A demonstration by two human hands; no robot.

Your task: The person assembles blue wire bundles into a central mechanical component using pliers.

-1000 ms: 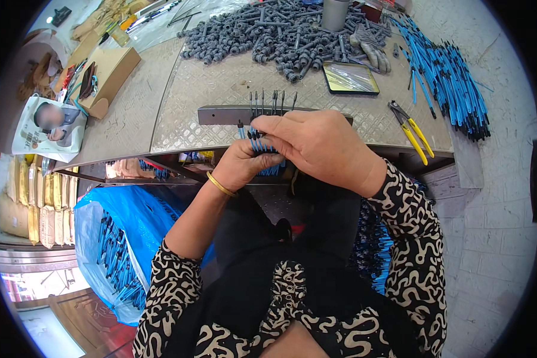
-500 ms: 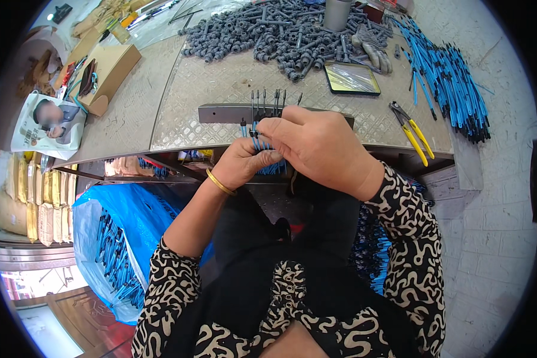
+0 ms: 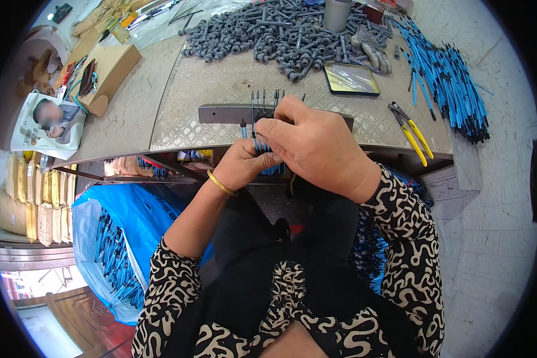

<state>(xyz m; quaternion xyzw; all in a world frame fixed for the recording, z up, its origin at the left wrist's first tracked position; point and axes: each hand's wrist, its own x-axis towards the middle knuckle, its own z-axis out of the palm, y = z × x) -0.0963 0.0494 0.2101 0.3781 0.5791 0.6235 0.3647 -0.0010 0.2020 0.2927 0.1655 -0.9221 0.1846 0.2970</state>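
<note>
My left hand [image 3: 243, 162], with a gold bangle on the wrist, is closed around several thin blue tubes [image 3: 261, 145] at the table's front edge. Close against it, my right hand [image 3: 307, 138] is bent in a pinch over the tubes' upper ends; its fingertips and whatever they grip are hidden behind the hand. Just beyond both hands, a dark metal bar [image 3: 227, 114] lies along the table edge. Several thin black rods [image 3: 258, 101] stand upright at the bar, partly covered by my right hand.
A heap of grey plastic fittings [image 3: 268, 36] spreads over the table's far side, with a glove [image 3: 373, 51] and shallow tray [image 3: 352, 79]. Yellow-handled cutters [image 3: 413, 134] lie right, near bundled blue tubes [image 3: 459, 89]. A cardboard box [image 3: 116, 68] sits left; a blue bag [image 3: 131, 215] of tubes stands below.
My right hand has shifted slightly left and turned a little over the tubes. My left hand stays nearly in place, still around them.
</note>
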